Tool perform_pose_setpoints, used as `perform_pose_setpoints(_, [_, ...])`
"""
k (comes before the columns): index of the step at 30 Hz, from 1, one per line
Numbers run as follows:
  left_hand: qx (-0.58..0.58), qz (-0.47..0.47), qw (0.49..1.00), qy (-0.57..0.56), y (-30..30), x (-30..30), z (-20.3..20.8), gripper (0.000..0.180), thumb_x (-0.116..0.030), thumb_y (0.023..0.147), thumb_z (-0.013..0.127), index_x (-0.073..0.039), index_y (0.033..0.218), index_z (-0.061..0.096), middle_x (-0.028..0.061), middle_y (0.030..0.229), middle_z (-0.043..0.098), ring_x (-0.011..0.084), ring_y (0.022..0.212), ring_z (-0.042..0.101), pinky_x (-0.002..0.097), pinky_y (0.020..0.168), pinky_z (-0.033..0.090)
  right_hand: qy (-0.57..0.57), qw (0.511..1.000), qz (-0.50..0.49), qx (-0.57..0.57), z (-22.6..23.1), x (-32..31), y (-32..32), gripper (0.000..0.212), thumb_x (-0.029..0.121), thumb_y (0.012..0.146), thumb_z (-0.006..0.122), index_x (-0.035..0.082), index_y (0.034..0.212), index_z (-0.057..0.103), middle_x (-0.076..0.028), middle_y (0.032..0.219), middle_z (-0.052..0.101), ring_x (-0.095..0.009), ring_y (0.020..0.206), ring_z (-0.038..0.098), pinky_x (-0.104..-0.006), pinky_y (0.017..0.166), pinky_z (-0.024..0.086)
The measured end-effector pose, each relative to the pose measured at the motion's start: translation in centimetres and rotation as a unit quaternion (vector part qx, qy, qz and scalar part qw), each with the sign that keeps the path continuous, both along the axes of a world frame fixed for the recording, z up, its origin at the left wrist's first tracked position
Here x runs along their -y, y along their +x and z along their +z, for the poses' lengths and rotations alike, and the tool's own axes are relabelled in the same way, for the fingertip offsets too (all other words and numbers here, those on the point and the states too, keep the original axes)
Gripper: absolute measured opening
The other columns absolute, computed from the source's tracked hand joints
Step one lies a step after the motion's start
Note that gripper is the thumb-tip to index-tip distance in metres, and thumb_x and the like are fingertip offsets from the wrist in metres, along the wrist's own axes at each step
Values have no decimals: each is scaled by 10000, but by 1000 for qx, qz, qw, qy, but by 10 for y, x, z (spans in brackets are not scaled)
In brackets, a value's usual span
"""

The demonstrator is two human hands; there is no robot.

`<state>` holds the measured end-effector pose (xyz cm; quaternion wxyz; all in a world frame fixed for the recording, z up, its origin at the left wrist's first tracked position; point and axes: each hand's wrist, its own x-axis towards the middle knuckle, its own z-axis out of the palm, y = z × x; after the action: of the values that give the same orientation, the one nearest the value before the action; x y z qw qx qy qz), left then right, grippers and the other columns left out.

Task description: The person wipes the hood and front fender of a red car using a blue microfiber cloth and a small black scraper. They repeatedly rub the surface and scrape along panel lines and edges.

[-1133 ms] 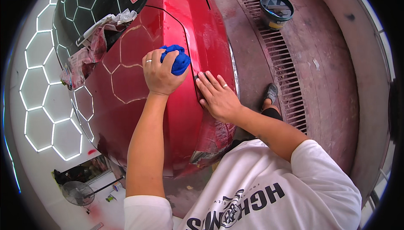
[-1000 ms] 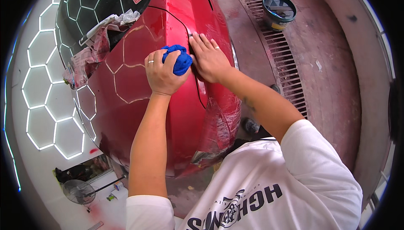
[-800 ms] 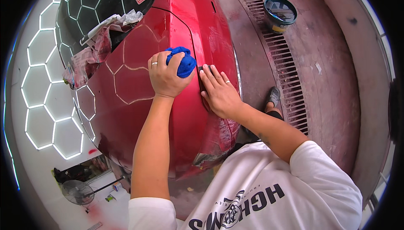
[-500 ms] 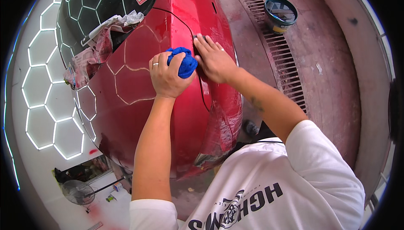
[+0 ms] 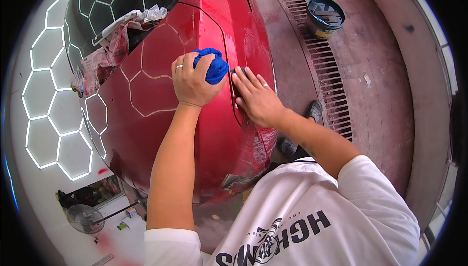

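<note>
The red car's rear body panel (image 5: 165,134) lies under both my hands, glossy and wet-looking along its edge. My left hand (image 5: 192,83) is closed round a bunched blue cloth (image 5: 214,66) and rests on the panel left of a dark curved seam. Just right of that seam, my right hand (image 5: 258,98) presses a small dark block (image 5: 239,72) on the red surface. Its fingers lie over the block and cover most of it, so its exact kind is hidden.
A dark bucket (image 5: 325,17) of liquid stands beside the floor drain grate (image 5: 326,71) at the right. Crumpled masking paper (image 5: 107,54) hangs by the rear window. A scuffed patch (image 5: 239,180) marks the near corner. A fan (image 5: 85,218) stands at lower left.
My right hand has slid toward me along the panel with the dark block, away from its farther spot by the seam. The left hand keeps the blue cloth in nearly the same place.
</note>
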<state>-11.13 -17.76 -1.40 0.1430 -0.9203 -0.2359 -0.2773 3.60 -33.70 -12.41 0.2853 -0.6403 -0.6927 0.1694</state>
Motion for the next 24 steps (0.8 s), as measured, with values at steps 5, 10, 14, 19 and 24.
perform_pose_setpoints(5, [-8, 7, 1000, -13, 4, -2, -2, 590, -352, 669, 959, -231, 1206, 748, 102, 1158, 669, 365, 1061, 669, 511, 939, 557, -33, 992, 107, 59, 3, 83, -6, 627, 344, 1179, 494, 23, 1711, 402, -198, 1819, 344, -411, 1697, 288, -610, 1350, 295])
perform_pose_setpoints(10, [-7, -13, 1000, -10, 3, 2, 1, 533, -292, 702, 957, -217, 1187, 748, 113, 1253, 694, 393, 1151, 685, 518, 994, 570, -99, 901, -56, -419, -9, 95, 34, 507, 327, 1218, 479, 22, 1621, 524, -212, 1575, 591, -338, 1462, 587, -499, 1200, 514])
perform_pose_setpoints(14, [-33, -24, 999, 25, 8, 8, 0, 436, -185, 747, 926, -178, 1143, 745, 133, 1306, 716, 411, 1185, 705, 523, 1029, 584, -126, 741, -209, -626, -4, 91, 46, 372, 200, 1156, 654, 35, 1488, 626, -62, 1172, 722, -160, 1065, 726, -385, 842, 682])
perform_pose_setpoints(19, [-86, -106, 981, -140, -15, 68, -17, 402, -129, 731, 929, -133, 1084, 736, 138, 1186, 745, 384, 1086, 738, 512, 978, 607, -198, 806, -174, -530, -18, 91, 54, 226, 104, 1097, 711, 43, 1313, 691, -94, 1021, 752, -182, 978, 755, -374, 757, 643])
perform_pose_setpoints(24, [-72, -52, 967, -239, -30, 86, -9, 413, -131, 700, 946, -113, 1053, 732, 137, 1110, 736, 370, 999, 748, 483, 850, 628, -102, 905, -163, -381, -25, 53, 18, 302, 303, 1081, 737, 52, 1242, 687, -209, 1005, 782, -393, 1001, 779, -498, 859, 595])
